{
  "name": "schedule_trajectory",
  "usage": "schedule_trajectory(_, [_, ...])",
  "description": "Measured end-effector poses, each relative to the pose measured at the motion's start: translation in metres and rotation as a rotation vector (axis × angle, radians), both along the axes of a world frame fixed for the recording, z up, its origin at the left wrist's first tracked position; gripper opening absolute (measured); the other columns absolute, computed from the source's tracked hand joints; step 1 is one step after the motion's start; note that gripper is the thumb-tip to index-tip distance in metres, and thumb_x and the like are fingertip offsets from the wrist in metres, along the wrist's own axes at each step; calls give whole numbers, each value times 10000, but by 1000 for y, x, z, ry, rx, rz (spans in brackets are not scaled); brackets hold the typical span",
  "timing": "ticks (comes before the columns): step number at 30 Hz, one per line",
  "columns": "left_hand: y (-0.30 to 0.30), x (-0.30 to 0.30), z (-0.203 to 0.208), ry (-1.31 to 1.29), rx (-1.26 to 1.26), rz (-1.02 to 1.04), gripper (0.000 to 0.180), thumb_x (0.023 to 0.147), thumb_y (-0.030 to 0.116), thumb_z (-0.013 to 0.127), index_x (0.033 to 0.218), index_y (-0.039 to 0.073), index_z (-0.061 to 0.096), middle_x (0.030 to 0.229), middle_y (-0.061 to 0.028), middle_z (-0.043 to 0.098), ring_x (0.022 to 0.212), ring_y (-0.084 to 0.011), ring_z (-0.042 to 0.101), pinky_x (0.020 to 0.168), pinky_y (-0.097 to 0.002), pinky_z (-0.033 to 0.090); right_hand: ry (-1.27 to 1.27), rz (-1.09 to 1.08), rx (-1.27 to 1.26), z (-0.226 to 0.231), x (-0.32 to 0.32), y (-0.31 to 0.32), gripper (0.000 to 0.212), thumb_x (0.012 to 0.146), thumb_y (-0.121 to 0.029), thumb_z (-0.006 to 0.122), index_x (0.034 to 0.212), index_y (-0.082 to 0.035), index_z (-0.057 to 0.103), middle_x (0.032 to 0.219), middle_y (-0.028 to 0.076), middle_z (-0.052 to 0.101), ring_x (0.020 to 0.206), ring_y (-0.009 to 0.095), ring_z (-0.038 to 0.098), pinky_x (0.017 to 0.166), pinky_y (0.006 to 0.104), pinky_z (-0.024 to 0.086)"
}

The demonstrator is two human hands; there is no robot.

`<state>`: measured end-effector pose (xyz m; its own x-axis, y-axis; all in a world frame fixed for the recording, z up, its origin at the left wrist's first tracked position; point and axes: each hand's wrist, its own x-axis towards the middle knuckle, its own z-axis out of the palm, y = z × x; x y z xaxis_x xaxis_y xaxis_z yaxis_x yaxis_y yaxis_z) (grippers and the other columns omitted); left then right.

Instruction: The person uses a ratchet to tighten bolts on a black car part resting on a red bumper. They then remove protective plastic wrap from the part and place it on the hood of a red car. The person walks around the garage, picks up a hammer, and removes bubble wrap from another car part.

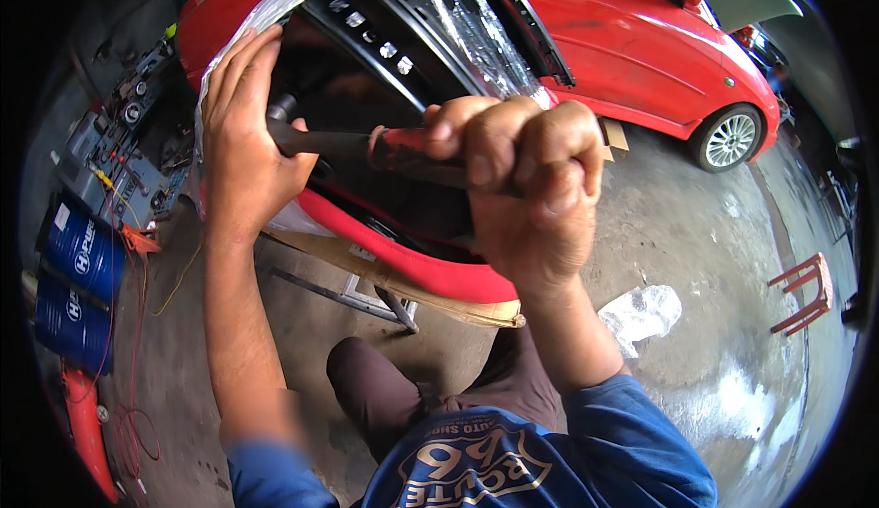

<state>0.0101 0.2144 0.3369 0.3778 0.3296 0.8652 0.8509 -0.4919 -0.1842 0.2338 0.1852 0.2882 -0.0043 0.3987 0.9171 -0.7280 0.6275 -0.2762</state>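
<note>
My right hand [531, 183] is closed round the handle of a dark tool [343, 149] with a red section, shaped like a ratchet wrench. The tool reaches left over a black car panel [357, 192] with a red curved edge. My left hand [243, 128] lies with its fingers stretched along the panel's left rim, on white plastic wrap [265, 13]. Its thumb is beside the tool's head, which is partly hidden. A black slotted strip [366, 27] and clear film [458, 13] cover the panel's far part.
The panel rests on cardboard [449, 309] over a metal stand [394, 306]. Behind it is a red car [632, 50]. Blue drums [78, 247], cables and tools stand at left. A plastic bag [641, 316] and a reddish stool [806, 293] are at right.
</note>
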Motion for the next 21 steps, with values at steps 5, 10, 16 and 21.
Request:
schedule_trajectory(5, [5,1,-1,-87,3,-64,621,654,-5,660,1266,-62,570,1363,-174,565,1338,-363,470,1148,-440,346,-1,-117,-35,39,-5,-2,273,1008,-304,575,911,-78,455,796,105,539,867,308,627,849,447,512])
schedule_trajectory(10, [9,8,-7,-610,-167,-337,426,775,71,638,1185,-45,646,1221,-148,651,1154,-264,607,1021,-357,448,-443,-196,37,152,-14,2,304,987,-255,606,829,1,560,653,77,597,548,133,571,517,275,460])
schedule_trajectory(16, [11,17,-10,-906,-218,-383,420,832,51,616,1240,-51,625,1160,-137,675,1084,-204,630,965,-312,467,-581,-196,7,203,-74,12,343,979,-287,604,821,17,587,596,81,584,468,141,553,433,277,436])
schedule_trajectory(21, [15,1,0,-329,-17,-182,442,742,-7,571,1176,-41,649,1175,-183,671,1110,-326,629,999,-388,467,-304,-43,-56,161,-33,12,329,951,-333,671,827,-48,564,630,46,573,548,116,570,497,260,460])
